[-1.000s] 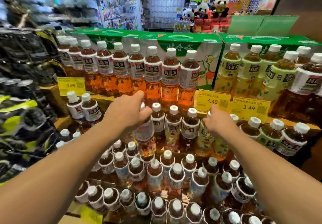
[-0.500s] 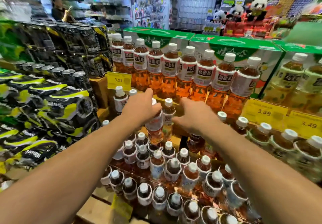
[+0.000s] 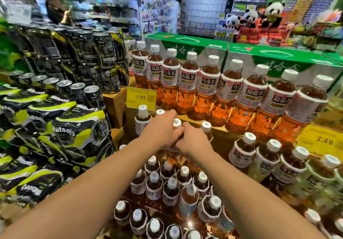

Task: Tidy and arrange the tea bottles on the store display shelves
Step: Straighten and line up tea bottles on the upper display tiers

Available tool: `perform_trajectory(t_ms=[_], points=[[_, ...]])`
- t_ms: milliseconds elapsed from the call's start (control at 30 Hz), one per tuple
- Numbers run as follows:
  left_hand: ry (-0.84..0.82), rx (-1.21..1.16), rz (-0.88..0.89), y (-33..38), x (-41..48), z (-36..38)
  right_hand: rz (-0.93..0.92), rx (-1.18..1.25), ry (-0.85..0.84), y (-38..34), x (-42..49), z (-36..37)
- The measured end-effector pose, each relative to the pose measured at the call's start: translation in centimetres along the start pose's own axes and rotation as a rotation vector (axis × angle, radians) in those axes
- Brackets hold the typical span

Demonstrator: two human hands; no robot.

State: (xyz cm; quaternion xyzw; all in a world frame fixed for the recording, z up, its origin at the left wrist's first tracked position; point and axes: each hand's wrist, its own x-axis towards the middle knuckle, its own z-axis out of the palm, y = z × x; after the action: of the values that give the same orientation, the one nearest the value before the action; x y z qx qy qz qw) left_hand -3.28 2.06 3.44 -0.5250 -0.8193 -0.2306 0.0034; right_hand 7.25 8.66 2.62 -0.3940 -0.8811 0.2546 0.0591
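Two hands on one tea bottle

The left hand (image 3: 161, 129) wraps the tea bottle (image 3: 176, 123). The right hand (image 3: 193, 142) meets it from the right, fingers hidden, so I cannot tell whether it holds. Packed bottles (image 3: 171, 184) just under the wrists could topple if a forearm drops. The wooden shelf (image 3: 220, 129) steps up behind the grip, and black cans (image 3: 104, 52) stand left of it.
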Motion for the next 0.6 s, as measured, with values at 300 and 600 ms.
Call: perform_trajectory(t_ms=[300,600], points=[[-0.132,-0.077,-0.007,-2.3,4.5,3.0,0.208,0.121,0.081,0.5,3.8,3.4],[-0.091,0.064,0.07,-2.5,5.4,3.1,0.116,0.003,0.08,-0.3,2.5,2.8]])
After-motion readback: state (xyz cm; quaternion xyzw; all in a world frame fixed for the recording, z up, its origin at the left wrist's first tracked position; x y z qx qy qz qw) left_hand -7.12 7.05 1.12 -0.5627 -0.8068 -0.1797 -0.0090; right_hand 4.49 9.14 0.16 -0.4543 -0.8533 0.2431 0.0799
